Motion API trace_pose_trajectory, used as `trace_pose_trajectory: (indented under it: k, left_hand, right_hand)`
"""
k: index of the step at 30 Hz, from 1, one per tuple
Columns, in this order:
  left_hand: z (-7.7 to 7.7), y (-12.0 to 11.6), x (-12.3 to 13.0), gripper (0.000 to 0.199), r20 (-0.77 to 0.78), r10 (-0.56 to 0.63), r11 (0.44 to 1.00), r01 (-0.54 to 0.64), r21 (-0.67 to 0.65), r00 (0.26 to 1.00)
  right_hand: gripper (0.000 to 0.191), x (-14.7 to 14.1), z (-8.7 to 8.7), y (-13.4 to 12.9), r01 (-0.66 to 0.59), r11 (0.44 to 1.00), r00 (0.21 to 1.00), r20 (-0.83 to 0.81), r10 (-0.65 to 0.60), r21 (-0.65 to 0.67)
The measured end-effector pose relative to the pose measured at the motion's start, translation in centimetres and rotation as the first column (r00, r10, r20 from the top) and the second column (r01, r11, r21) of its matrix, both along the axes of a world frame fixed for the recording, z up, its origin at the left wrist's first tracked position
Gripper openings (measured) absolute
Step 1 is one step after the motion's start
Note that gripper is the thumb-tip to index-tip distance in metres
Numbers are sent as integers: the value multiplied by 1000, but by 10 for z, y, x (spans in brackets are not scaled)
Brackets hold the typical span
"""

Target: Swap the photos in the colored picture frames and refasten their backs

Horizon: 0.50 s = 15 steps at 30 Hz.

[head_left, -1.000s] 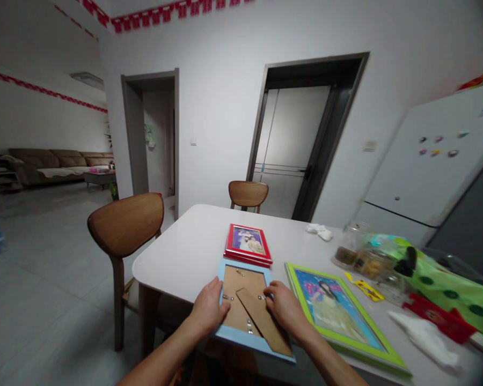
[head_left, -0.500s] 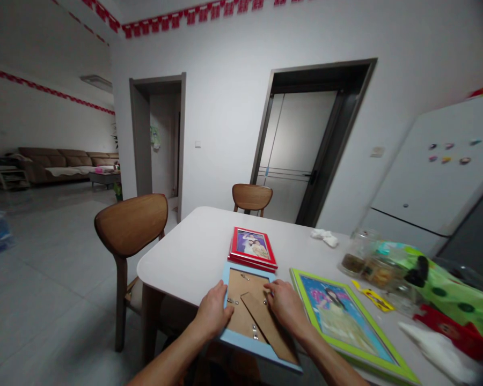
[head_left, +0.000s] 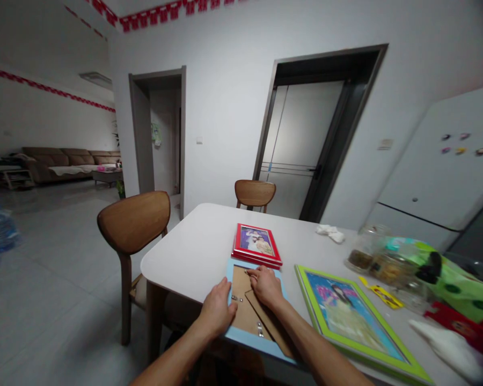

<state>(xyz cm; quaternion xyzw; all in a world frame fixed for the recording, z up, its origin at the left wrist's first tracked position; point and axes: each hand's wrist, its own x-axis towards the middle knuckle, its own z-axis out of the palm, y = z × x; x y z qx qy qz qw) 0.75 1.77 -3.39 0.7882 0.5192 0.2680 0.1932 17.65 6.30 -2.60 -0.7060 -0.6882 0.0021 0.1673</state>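
A light blue frame [head_left: 257,343] lies back side up at the table's near edge, showing its brown backing board [head_left: 243,316] with metal clips and a stand. My left hand [head_left: 219,308] grips the frame's left side, thumb over the edge. My right hand [head_left: 265,285] is over the top of the backing, its fingers bent together at the upper clip; whether they pinch it I cannot make out. Just beyond lie stacked red frames [head_left: 257,244], the top one with a photo. To the right is a green frame [head_left: 354,316], picture side up.
The white table [head_left: 185,257] also holds glass jars [head_left: 362,252], a crumpled white tissue [head_left: 330,233], a yellow packet [head_left: 386,296] and a green bag [head_left: 459,279] at right. Wooden chairs stand at the left [head_left: 134,222] and far side [head_left: 255,193].
My right hand has moved from the right side of the backing up and left to the top clip. My left hand stays on the frame's left edge. The view has shifted slightly.
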Motion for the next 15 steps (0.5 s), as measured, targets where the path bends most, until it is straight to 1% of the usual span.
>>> trace_pose_trajectory:
  k: [4, 6, 8, 9, 11, 15]
  left_hand:
    - [-1, -1, 0, 51, 6, 7, 1000, -7, 15, 1000]
    - [-3, -1, 1, 51, 7, 6, 1000, -6, 24, 1000]
    - [-5, 0, 1, 49, 9, 9, 1000, -9, 30, 1000]
    - [-6, 0, 1, 49, 10, 11, 999, -12, 31, 1000]
    - [-8, 2, 2, 48, 12, 17, 999, -18, 28, 1000]
    - [-9, 3, 2, 50, 14, 16, 1000, -16, 20, 1000]
  right_hand:
    - [35, -4, 2, -13, -63, 998, 998, -19, 63, 4]
    - [33, -11, 4, -22, -149, 989, 988, -44, 149, -1]
    - [27, -18, 5, -31, -247, 969, 965, -92, 245, -6]
    - [24, -21, 5, -34, -275, 961, 955, -118, 273, 0]
    - [20, -28, 6, -39, -275, 961, 949, -155, 276, 30]
    - [14, -36, 7, -38, -206, 977, 961, -175, 214, 60]
